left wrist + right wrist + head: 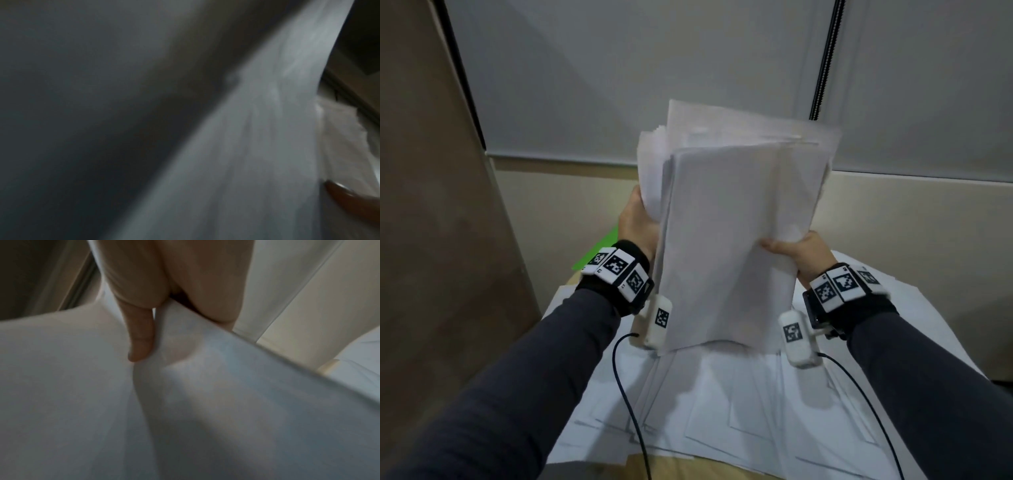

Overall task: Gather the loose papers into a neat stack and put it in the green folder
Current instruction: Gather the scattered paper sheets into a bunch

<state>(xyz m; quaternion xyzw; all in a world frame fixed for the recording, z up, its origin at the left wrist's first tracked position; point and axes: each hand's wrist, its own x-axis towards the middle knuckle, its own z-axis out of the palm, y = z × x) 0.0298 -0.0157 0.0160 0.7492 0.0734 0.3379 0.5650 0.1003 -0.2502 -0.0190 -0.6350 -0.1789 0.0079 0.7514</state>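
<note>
A thick, uneven stack of white papers (pixel 732 219) stands almost upright in the air above the table, held between both hands. My left hand (pixel 635 219) grips its left edge, fingers hidden behind the sheets. My right hand (pixel 796 250) grips the right edge, its thumb lying across the front sheet (pixel 82 386). The stack's lower edge hangs just above more loose sheets (pixel 722 404) spread over the table. A corner of the green folder (pixel 599 251) shows behind my left wrist. The left wrist view is blurred, filled by the paper stack (pixel 257 146).
A brown panel (pixel 431 205) stands close on the left. A grey roller blind (pixel 619 68) with a bead chain (pixel 825 61) hangs behind the table. The wooden table edge (pixel 688 469) shows at the front. Cables run from both wrist cameras across the sheets.
</note>
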